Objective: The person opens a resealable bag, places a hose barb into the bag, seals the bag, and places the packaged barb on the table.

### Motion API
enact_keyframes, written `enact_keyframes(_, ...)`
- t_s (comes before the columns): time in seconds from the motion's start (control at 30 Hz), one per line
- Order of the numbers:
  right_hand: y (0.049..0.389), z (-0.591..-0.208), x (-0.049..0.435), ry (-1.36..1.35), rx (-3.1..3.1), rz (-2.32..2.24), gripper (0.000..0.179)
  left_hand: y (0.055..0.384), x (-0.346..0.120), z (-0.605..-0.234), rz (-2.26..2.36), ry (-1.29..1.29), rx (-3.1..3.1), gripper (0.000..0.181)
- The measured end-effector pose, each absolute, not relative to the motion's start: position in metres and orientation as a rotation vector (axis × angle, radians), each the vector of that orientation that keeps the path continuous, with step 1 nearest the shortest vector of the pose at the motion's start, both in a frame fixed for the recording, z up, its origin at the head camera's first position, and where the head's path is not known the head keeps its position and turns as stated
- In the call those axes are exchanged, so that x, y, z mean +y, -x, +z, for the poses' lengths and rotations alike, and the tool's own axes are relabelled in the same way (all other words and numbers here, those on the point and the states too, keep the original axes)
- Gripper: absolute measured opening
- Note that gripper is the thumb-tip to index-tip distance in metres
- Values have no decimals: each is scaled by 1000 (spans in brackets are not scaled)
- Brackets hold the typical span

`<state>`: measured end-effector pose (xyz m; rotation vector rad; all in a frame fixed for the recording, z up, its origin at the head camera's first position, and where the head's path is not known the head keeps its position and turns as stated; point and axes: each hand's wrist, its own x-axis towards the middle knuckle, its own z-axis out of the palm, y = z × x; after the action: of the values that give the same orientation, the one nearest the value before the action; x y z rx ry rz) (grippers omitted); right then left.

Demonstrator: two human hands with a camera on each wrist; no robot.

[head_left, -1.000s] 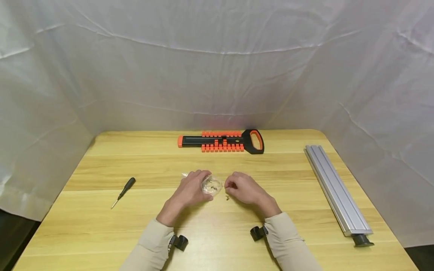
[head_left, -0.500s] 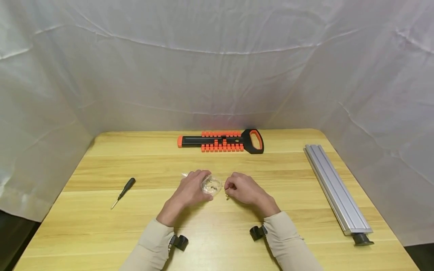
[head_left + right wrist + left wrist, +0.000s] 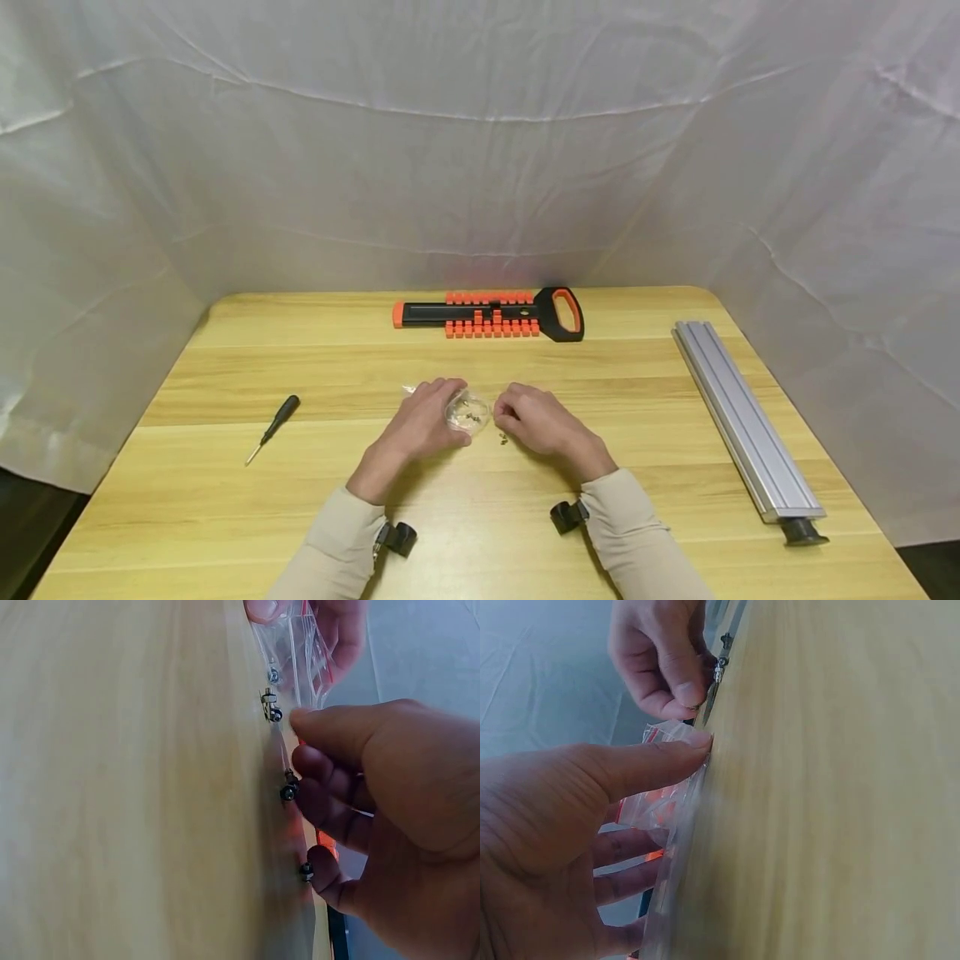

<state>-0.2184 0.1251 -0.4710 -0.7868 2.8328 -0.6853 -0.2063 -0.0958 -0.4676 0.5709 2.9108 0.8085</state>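
My left hand [image 3: 423, 421] holds a clear zip bag [image 3: 656, 801] by its mouth, thumb on one side and fingers on the other. Several small screws [image 3: 472, 417] show inside the bag's round opening in the head view. Right beside that opening, my right hand [image 3: 536, 417] has thumb and index finger drawn together. A tiny metallic piece, apparently a screw [image 3: 694, 708], shows at its thumb tip in the left wrist view. Loose screws [image 3: 503, 439] lie on the table just under the right hand; more screws [image 3: 289, 787] appear along its fingertips in the right wrist view.
At the left lies a screwdriver [image 3: 274, 425] with a black handle. Behind the hands is a black and orange tool [image 3: 468, 314] with a loop handle. A long silver metal bar [image 3: 742, 417] lies at the right. Pale curtains [image 3: 480, 183] surround the wooden table [image 3: 480, 542].
My right hand has shifted slightly left, closer to the bag's opening, and more of the loose screws beneath it shows. The left hand and bag stay in place.
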Motion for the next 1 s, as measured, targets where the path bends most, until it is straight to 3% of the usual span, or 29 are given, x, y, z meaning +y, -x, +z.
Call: enact_keyframes(1.0, 219, -466, 103, 787, 2849, -786, 10, 205, -98, -462, 780, -590, 2884, 78)
